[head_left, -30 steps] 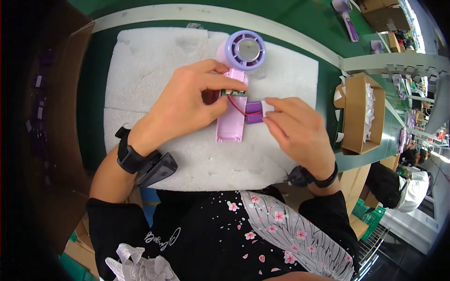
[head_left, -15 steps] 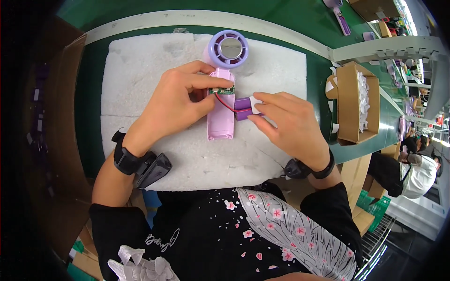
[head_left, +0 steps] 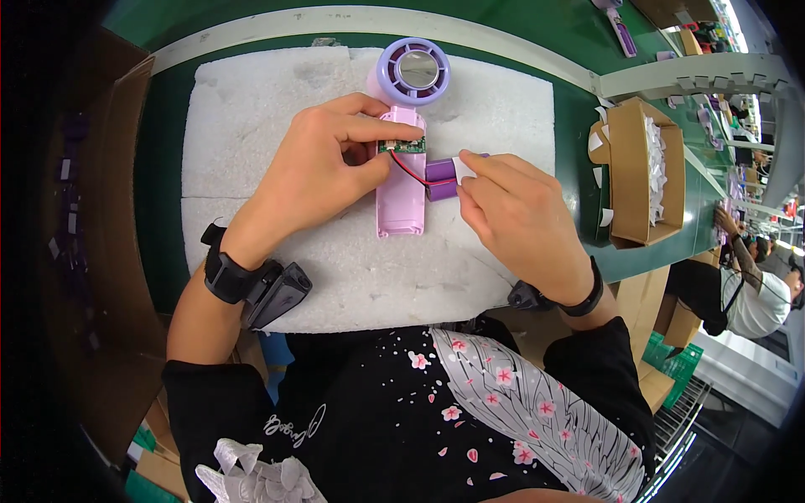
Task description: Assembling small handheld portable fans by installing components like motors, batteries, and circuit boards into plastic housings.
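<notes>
A handheld fan lies on a white foam pad (head_left: 335, 285), its round purple head (head_left: 418, 70) at the far end and its pink handle shell (head_left: 401, 210) opened towards me. My left hand (head_left: 323, 163) grips the upper handle, index finger and thumb at the green circuit board (head_left: 404, 146). Red and black wires (head_left: 408, 170) run from the board to a pair of purple battery cells (head_left: 441, 171) just right of the shell. My right hand (head_left: 524, 218) pinches a white piece (head_left: 462, 170) lying across the cells; its fingers partly hide them.
An open cardboard box (head_left: 625, 172) of white pieces stands right of the pad on the green bench. A pale rail (head_left: 335, 17) crosses behind the pad. Dark cardboard (head_left: 117, 243) rises at the left. Another person (head_left: 750, 302) works at the far right.
The fan sits slightly farther up the view, with the hands still on it. My right fingers have curled closer together over the white piece. The other person's arm now reaches forward.
</notes>
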Demonstrator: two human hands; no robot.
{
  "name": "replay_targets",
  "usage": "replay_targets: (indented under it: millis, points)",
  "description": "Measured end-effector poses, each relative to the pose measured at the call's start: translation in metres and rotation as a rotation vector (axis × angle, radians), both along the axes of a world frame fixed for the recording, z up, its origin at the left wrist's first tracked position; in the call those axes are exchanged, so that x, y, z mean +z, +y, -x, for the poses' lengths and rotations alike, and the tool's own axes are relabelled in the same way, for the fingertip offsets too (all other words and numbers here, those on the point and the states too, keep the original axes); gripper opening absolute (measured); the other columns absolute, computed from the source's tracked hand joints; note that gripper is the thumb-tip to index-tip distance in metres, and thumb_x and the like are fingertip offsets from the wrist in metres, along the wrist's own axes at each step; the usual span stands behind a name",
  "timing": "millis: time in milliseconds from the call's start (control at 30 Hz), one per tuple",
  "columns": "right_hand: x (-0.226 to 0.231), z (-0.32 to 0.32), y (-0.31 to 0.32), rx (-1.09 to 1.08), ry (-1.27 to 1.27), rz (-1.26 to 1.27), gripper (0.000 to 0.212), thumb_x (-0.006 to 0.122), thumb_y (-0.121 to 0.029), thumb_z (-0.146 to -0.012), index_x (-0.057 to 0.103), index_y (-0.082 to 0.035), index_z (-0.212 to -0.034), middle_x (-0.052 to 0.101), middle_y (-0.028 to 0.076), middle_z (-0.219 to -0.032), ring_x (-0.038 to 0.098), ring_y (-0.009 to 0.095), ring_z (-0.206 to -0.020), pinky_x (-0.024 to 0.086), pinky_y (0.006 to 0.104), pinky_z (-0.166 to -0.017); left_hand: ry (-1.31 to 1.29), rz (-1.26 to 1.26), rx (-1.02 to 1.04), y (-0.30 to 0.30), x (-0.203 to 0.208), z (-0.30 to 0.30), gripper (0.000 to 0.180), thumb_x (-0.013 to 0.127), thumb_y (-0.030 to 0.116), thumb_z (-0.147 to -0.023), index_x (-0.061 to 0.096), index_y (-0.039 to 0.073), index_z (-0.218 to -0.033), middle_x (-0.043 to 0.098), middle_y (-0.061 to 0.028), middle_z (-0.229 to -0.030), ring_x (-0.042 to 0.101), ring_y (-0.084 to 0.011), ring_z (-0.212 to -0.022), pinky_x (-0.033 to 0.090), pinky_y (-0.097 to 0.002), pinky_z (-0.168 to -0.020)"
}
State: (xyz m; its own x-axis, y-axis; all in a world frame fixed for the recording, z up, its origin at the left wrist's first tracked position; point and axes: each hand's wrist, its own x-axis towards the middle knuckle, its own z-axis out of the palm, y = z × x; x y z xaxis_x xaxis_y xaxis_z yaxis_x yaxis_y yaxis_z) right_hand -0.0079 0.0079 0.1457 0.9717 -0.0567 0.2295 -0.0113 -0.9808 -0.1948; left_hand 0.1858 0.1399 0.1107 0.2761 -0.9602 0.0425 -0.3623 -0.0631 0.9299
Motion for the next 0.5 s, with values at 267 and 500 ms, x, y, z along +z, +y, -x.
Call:
replay_targets:
  millis: [267,500]
  points:
    - [-0.010,-0.003,-0.011,-0.062,-0.010,-0.113,0.012,0.072,-0.003,-0.073,0.061,0.002,-0.076,0.069,0.013,-0.100,0.066,0.028,-0.080,0.054,0.0320,-0.066,-0.002,0.008,0.006,-0.004,-0.003,-0.001,0.039,0.057,-0.005,-0.075,0.072,0.006,-0.108,0.061,-0.0083,-0.110,0.049,-0.0050,-0.067,0.041,-0.0191,-0.061]
    - [-0.005,-0.001,-0.015,-0.096,0.078,-0.369,0.008,0.064,0.000,-0.080,0.056,0.002,-0.082,0.064,0.013,-0.102,0.061,0.029,-0.079,0.050,0.0326,-0.068,0.013,0.023,0.007,-0.008,-0.009,0.001,0.039,0.056,-0.004,-0.075,0.072,0.006,-0.109,0.062,-0.0088,-0.109,0.048,-0.0051,-0.065,0.041,-0.0192,-0.060]
